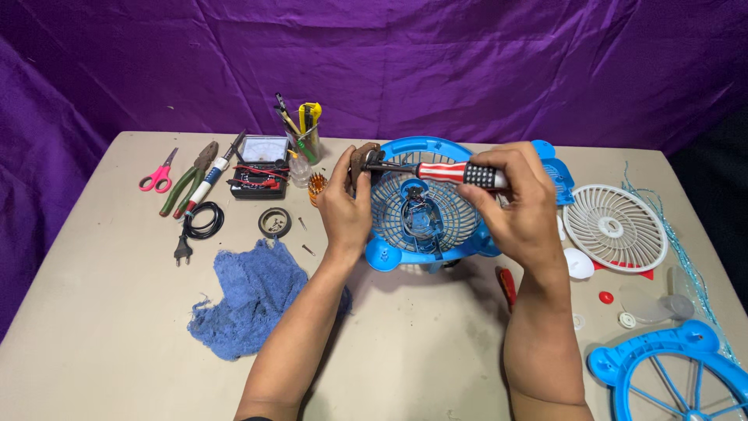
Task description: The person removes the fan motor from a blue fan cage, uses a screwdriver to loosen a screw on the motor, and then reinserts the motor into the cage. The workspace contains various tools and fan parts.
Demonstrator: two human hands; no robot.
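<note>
A beige bench is standing before purple drapery; the left hand is gripping a brown part, the right hand a screwdriver.

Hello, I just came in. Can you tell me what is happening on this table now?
A person works on an opened blue fan housing in the middle of the table. The right hand holds a screwdriver with a red striped handle, its tip pointing at a small brown part that the left hand holds at the housing's edge. A white grille lies to the right, a blue cloth and pink scissors to the left.
</note>
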